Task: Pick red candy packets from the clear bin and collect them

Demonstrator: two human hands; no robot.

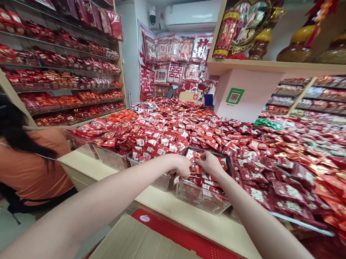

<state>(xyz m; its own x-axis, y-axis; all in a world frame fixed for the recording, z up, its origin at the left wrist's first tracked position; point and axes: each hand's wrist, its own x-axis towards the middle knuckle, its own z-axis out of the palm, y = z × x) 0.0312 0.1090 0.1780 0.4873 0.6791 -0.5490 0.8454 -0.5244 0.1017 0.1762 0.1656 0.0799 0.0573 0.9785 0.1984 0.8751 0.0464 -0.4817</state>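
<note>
Both my arms reach forward over a clear plastic bin [202, 199] at the counter's front edge. Small red printed packets [212, 184] lie in it. My left hand [182, 167] is at the bin's left side, its fingers curled down with a red and white packet [177, 179] showing beneath them. My right hand [210, 163] is bent in a pinch at the back of the bin, touching a red packet [195, 156]. Whether the right fingers grip that packet is partly hidden. To the left, another bin holds red packets with white prints [152, 148].
Heaps of red packets [256, 158] cover the counter on both sides. Below its edge [168, 201] stands a cardboard box [142, 247] beside a red box [212, 253]. At left sits a person in an orange top [33, 164], near stocked shelves [63, 52]. A wooden shelf [282, 67] overhangs at right.
</note>
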